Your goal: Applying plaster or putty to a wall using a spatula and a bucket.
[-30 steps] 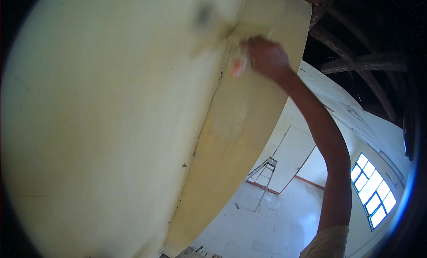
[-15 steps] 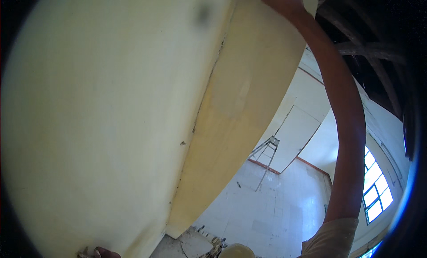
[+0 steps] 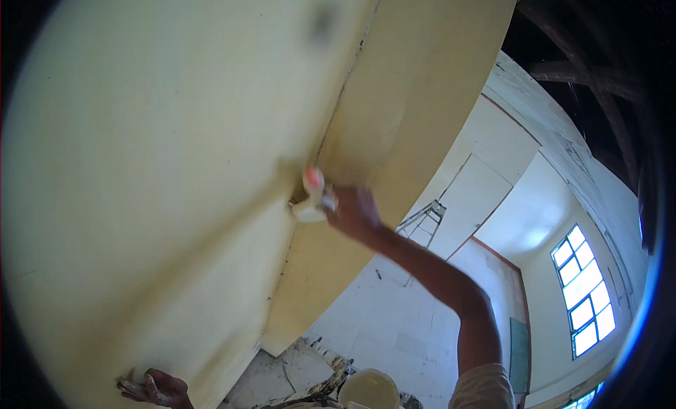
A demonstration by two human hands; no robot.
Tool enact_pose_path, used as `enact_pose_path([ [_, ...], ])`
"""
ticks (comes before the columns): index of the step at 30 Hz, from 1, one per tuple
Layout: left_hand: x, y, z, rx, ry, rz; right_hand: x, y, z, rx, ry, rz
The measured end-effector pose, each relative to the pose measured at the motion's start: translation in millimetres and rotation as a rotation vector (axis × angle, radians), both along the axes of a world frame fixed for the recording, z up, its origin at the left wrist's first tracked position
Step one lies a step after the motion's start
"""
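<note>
My right hand [image 3: 355,213], blurred by motion, is closed around a white hand tool [image 3: 308,210] with a red-orange patch; blur hides its exact kind. The tool is at the cracked seam [image 3: 341,99] where the pale wall [image 3: 169,169] meets a yellowish panel [image 3: 394,92]. Low at the left, my left hand [image 3: 158,389] is close to the wall, white smears on its fingers. Its fingers are bent around something small and pale that I cannot make out.
A pale round bucket [image 3: 369,391] stands below at the bottom edge, beside clutter [image 3: 331,374]. Far below, a stepladder [image 3: 426,222] stands on the light tiled floor [image 3: 415,324]. A paned window [image 3: 584,289] is at the right, dark roof beams [image 3: 570,42] above.
My right hand has come down along the seam from the top edge, bringing the white tool into full view. The left hand shows more fully, and the view has shifted slightly.
</note>
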State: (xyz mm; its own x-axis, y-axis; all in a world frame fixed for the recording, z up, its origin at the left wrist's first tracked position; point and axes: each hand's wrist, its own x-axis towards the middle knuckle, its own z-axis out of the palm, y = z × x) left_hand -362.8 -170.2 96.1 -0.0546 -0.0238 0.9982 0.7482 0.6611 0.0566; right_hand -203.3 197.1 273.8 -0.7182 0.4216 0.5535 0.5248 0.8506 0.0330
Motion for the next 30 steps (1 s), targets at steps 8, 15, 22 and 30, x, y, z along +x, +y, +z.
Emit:
enact_pose_path([
  [8, -1.8, 0.2, -3.5, 0.059, 0.014, -0.011, 6.4, -12.2, 175.2, 0.625, 0.605, 0.198],
  [15, -5.2, -9.5, -12.9, 0.007, 0.012, -0.007, 16.6, -19.4, 145.1, 0.994, 0.13, 0.03],
  [22, -6.8, -3.6, -7.7, 0.014, 0.001, -0.03, 6.7, -24.8, -18.1, 0.868, -0.399, 0.422],
  [30, -4.8, -9.8, -17.5, 0.028, -0.013, -0.041, -3.8, 6.1, 66.8, 0.125, 0.311, -0.001],
])
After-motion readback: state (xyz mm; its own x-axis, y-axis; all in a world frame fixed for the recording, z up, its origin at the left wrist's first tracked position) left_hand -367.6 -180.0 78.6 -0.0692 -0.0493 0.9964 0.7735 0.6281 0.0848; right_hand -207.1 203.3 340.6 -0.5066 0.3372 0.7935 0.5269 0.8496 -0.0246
